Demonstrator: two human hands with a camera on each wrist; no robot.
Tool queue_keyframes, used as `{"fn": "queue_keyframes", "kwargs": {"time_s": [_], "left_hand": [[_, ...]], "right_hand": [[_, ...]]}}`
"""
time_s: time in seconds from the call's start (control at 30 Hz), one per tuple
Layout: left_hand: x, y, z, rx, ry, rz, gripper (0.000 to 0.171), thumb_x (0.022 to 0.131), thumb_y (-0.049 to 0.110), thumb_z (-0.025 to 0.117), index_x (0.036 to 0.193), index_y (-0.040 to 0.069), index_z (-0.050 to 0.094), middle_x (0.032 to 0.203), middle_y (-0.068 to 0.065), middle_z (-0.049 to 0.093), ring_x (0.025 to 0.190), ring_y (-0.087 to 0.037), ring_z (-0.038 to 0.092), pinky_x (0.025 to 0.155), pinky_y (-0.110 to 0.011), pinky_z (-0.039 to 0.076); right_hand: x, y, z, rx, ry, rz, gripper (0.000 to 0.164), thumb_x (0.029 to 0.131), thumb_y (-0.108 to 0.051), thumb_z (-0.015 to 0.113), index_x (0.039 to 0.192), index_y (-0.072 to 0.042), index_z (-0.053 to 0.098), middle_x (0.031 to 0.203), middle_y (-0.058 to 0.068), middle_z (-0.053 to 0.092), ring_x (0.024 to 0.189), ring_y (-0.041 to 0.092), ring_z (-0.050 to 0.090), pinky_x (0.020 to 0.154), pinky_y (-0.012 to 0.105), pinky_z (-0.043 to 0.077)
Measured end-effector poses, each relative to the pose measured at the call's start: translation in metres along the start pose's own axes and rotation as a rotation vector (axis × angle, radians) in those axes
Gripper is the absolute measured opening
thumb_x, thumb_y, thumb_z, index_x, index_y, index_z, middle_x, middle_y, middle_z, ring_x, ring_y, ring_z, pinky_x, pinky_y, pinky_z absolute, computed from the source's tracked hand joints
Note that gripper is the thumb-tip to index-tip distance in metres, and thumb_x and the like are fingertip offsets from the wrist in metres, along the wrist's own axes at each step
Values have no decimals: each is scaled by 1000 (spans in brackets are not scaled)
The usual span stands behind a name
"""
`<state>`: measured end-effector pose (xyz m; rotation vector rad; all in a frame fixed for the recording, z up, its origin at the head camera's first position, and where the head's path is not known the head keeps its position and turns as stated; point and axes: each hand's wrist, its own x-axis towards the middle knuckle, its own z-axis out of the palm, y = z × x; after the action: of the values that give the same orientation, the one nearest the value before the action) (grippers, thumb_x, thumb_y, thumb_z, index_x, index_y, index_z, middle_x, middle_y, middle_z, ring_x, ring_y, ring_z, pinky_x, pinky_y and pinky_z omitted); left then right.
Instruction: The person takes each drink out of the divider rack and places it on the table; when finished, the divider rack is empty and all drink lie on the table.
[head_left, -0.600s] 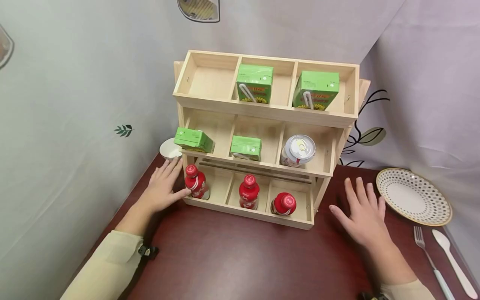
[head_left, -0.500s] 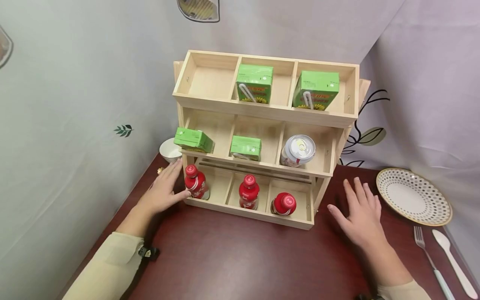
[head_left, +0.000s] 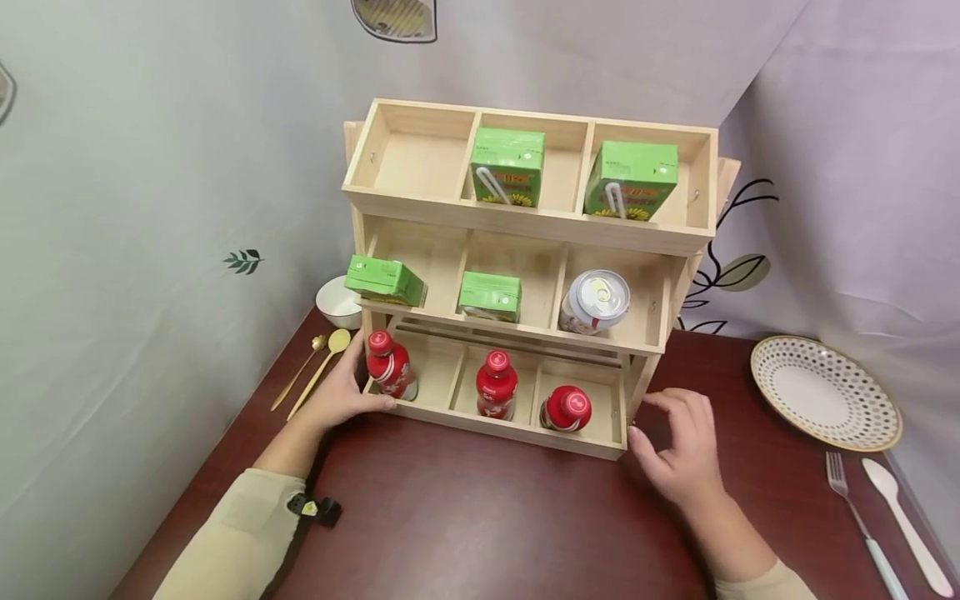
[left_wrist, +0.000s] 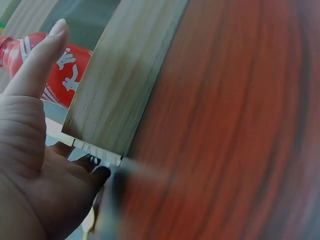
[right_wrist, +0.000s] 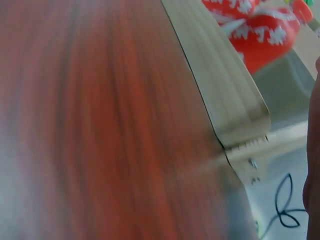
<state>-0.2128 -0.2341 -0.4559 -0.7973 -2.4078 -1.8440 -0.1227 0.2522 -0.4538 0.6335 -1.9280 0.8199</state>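
A three-tier wooden rack (head_left: 495, 429) stands between both hands. My left hand (head_left: 341, 396) is at its lower left corner, thumb across the front board and fingers along the side, partly hidden. In the left wrist view, that thumb overlaps a red bottle (left_wrist: 70, 75). My right hand (head_left: 684, 446) is beside the lower right corner, fingers loosely bent, thumb tip close to the rack's side. Three red bottles, left (head_left: 390, 367), middle (head_left: 497, 387) and right (head_left: 564, 410), occupy the bottom tier. Green drink cartons (head_left: 508, 158) fill several upper compartments, and a silver-topped can (head_left: 596, 300) sits middle-tier right.
Left of the rack are a white bowl (head_left: 337, 304), a gold spoon (head_left: 337, 342) and a smaller gold utensil (head_left: 300, 375). A dotted plate (head_left: 825, 392), a fork (head_left: 840, 479) and a white spoon (head_left: 896, 500) lie at the right. Curtains (head_left: 150, 250) enclose the table.
My left hand has shifted down and right onto the rack's corner, uncovering the gold utensils. My right hand has moved left to the rack's side, its fingers bending. The objects stay put.
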Motion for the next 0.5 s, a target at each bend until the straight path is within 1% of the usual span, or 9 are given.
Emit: {"fn": "queue_keyframes", "kwargs": {"time_s": [0.07, 0.13, 0.2, 0.27, 0.33, 0.4, 0.47, 0.5], "left_hand": [[-1, 1, 1, -23, 3, -2, 119, 62, -6, 86, 155, 9, 13, 146, -26, 34, 133, -22, 38, 105, -22, 31], [-2, 1, 2, -16, 10, -5, 117, 62, -6, 86, 154, 8, 15, 146, -25, 35, 134, -21, 38, 105, -22, 30], [-3, 0, 2, 2, 11, -12, 120, 61, -4, 88, 154, 9, 14, 148, -23, 34, 135, -20, 35, 107, -23, 28], [-4, -2, 2, 29, 8, -24, 125, 59, 0, 91, 155, 12, 13, 150, -21, 31, 137, -20, 32, 109, -26, 25], [-5, -4, 3, 61, 2, -31, 130, 56, 2, 93, 156, 15, 11, 152, -18, 28, 138, -20, 29, 110, -31, 22], [-6, -5, 3, 86, 0, -43, 134, 54, 5, 95, 156, 19, 9, 154, -15, 26, 139, -19, 27, 111, -34, 20], [-7, -5, 5, 101, 2, -57, 135, 54, 7, 95, 156, 20, 8, 155, -12, 26, 139, -20, 27, 111, -35, 21], [-7, -6, 5, 107, 4, -65, 135, 55, 8, 95, 156, 21, 7, 155, -10, 26, 139, -20, 27, 110, -34, 21]], "right_hand": [[4, -12, 7, 86, 19, -26, 51, 83, -37, 67, 96, 12, 62, 92, 25, 57, 89, 36, 50, 91, 28, 34], [8, -23, 15, 180, 30, -43, 50, 81, -31, 72, 97, 15, 60, 95, 28, 57, 92, 35, 51, 93, 25, 38], [12, -32, 22, 263, 29, -46, 51, 78, -26, 76, 100, 17, 58, 100, 31, 56, 97, 34, 53, 93, 24, 41], [15, -39, 29, 329, 14, -32, 55, 76, -21, 79, 104, 20, 55, 105, 34, 55, 102, 36, 54, 95, 25, 43], [16, -44, 36, 388, -21, -13, 62, 74, -16, 81, 110, 23, 50, 111, 37, 52, 108, 39, 53, 97, 27, 43], [15, -47, 42, 428, -75, 7, 72, 73, -13, 83, 118, 26, 42, 119, 37, 50, 113, 41, 51, 99, 30, 43], [11, -46, 48, 426, -130, 24, 81, 73, -14, 83, 125, 26, 36, 125, 36, 48, 116, 42, 50, 101, 31, 41], [8, -44, 50, 418, -158, 37, 84, 74, -15, 83, 129, 25, 34, 128, 34, 49, 117, 40, 51, 101, 31, 40]]}}
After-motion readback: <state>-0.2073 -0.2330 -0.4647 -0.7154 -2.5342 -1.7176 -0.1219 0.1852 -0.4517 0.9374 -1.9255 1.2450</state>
